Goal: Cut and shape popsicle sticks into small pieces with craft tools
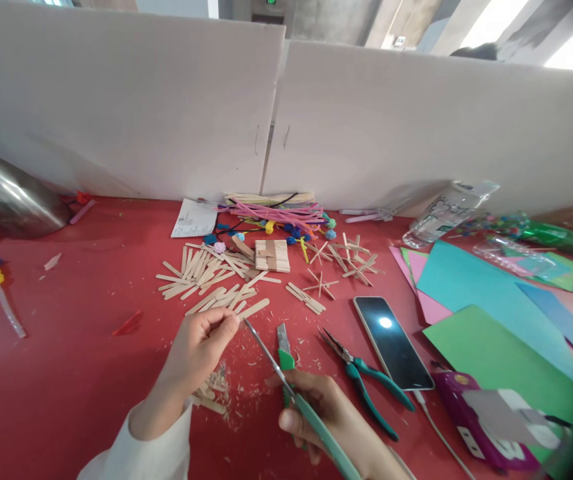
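My left hand (203, 347) pinches a flat wooden craft stick (256, 308) between thumb and fingers, with its rounded end pointing right. My right hand (323, 410) is wrapped round a green-handled cutting tool (313, 420). Its thin metal blade is seen nearly edge-on, so I cannot tell its exact kind. The blade's tip meets the stick close by my left thumb. A green utility knife (285, 343) lies on the table, partly hidden under my right hand. Wood shavings (236, 387) and short stick pieces are scattered below my hands.
Loose craft sticks (201, 267) and crossed-stick shapes (353, 257) lie ahead, before pipe cleaners (279, 212). Pliers (361, 380), a lit phone (391, 343), a purple device (481, 420) and coloured paper (476, 333) are right. A metal bottle (16, 190) stands left; white panels (166, 100) rise behind.
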A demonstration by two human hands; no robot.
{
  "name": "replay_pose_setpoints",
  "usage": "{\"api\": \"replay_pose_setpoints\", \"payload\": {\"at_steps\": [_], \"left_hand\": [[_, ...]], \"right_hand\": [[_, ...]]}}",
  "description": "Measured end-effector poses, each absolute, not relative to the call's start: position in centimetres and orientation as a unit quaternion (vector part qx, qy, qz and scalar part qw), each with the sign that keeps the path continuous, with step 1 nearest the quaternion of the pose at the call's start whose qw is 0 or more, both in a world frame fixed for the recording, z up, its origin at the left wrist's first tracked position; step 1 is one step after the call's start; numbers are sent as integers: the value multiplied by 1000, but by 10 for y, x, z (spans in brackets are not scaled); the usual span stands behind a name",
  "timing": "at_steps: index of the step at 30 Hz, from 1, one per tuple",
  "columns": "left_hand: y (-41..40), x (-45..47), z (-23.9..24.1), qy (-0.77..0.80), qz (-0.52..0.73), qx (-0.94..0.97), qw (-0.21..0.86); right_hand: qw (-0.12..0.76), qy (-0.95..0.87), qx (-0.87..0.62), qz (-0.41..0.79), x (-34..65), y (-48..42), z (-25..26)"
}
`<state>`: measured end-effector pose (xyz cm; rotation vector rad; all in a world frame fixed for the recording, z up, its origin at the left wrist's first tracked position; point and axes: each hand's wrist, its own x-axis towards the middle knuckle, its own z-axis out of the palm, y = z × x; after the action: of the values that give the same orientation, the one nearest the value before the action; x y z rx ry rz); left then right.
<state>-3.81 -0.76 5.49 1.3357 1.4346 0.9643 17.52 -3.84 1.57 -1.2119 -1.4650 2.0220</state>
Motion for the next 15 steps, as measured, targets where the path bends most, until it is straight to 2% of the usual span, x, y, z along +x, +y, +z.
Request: {"api": "replay_pose_setpoints", "payload": {"at_steps": [15], "left_hand": [[-7, -37, 57, 585, 399, 535, 461]], "right_hand": [[185, -545, -423, 701, 177, -39, 18]]}}
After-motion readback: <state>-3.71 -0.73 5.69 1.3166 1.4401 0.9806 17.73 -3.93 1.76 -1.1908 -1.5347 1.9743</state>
